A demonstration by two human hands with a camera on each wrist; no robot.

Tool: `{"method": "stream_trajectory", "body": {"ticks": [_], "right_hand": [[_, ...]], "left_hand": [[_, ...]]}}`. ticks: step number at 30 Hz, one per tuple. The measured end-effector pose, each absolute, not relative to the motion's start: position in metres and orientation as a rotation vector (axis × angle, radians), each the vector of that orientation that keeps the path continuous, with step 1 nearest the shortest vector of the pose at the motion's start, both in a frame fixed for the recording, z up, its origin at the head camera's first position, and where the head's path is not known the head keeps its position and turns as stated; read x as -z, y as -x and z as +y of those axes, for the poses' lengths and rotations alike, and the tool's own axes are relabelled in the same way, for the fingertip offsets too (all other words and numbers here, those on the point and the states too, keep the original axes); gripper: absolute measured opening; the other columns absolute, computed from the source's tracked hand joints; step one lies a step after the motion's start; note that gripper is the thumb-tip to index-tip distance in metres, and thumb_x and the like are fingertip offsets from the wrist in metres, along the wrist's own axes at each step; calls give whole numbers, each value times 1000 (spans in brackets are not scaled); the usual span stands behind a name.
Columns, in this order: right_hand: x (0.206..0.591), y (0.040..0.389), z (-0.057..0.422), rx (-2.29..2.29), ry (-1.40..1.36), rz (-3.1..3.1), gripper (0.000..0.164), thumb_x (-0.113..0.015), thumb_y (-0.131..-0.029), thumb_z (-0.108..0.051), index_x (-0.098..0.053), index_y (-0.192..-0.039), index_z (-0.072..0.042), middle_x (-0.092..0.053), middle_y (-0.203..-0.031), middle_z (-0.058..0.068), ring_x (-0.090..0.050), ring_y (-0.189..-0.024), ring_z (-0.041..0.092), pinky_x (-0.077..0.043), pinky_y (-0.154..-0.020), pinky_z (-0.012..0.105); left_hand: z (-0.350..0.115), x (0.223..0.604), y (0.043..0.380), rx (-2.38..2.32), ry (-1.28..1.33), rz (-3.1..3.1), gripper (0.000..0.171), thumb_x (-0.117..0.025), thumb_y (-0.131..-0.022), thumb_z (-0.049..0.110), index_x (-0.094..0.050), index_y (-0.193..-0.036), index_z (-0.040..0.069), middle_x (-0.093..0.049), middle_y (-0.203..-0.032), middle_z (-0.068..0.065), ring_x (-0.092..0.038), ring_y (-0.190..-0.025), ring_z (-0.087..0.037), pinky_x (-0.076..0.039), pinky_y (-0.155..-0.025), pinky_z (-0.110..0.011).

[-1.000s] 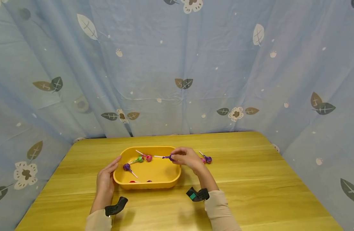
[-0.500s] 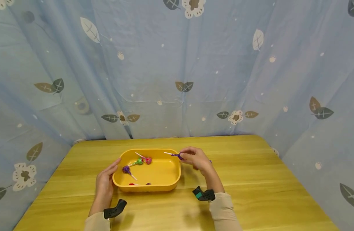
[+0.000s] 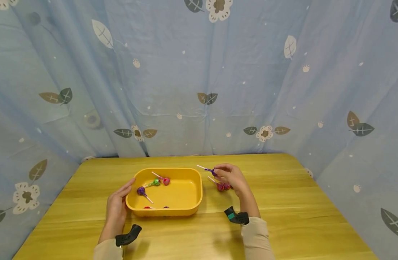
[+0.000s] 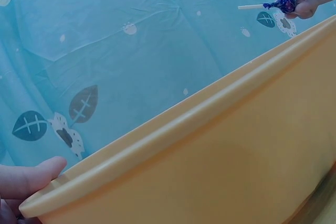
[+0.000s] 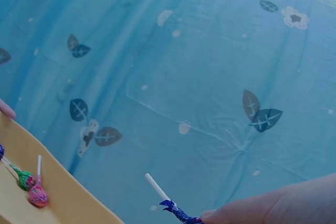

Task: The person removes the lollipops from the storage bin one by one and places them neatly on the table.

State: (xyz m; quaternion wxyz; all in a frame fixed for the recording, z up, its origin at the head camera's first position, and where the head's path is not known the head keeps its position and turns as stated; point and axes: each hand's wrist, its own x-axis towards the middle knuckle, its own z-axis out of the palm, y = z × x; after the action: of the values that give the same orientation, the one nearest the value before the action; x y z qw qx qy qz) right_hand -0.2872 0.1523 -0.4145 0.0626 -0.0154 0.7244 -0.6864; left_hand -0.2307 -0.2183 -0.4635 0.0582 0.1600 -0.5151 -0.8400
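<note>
A yellow plastic box (image 3: 167, 212) with rounded corners sits on the table. My left hand (image 3: 116, 207) lies along its left end, fingertips at the rim; in the left wrist view one digit (image 4: 37, 178) shows at the box's corner. Thumb and fingers of my right hand (image 3: 232, 177) pinch a purple-wrapped lollipop (image 3: 210, 170) by its head, right of the box, its white stick pointing left. Below that hand, pink-red lollipops (image 3: 220, 187) lie on the table, partly hidden. Inside the box are a purple lollipop (image 3: 141, 191), a green one (image 3: 157, 182) and a pink one (image 3: 166, 181).
The box's near wall mostly hides a red wrapper (image 3: 147, 207) and a purple one (image 3: 166, 207). The wood-patterned table (image 3: 283, 202) extends right of the box. A blue curtain (image 3: 199, 72) with leaves and flowers hangs behind it. Each wrist wears a black camera mount (image 3: 128, 236).
My right hand has moved right with the purple lollipop, from over the box's right end to past its rim. My left hand has stayed at the box's left end.
</note>
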Motion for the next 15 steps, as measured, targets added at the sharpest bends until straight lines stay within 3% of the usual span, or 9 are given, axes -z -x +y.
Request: {"method": "stream_trajectory", "body": {"ticks": [7, 15], "right_hand": [[414, 289, 169, 2110, -2, 2188, 31, -62, -95, -7, -59, -120, 10, -61, -108, 18, -67, -96, 25, -49, -93, 43], [418, 290, 182, 2131, -108, 2238, 31, -60, -95, -6, -58, -120, 12, -62, -108, 19, -66, -97, 29, -50, -92, 42]], "left_hand": [[-218, 462, 230, 2540, -484, -1586, 32, -49, -101, 9, -55, -133, 6, -68, -112, 15, -28, -140, -12, -24, -113, -27], [-219, 463, 230, 2551, -479, -1569, 32, -49, -101, 8, -59, -131, 7, -68, -108, 15, -27, -141, -12, -25, -112, -26]]}}
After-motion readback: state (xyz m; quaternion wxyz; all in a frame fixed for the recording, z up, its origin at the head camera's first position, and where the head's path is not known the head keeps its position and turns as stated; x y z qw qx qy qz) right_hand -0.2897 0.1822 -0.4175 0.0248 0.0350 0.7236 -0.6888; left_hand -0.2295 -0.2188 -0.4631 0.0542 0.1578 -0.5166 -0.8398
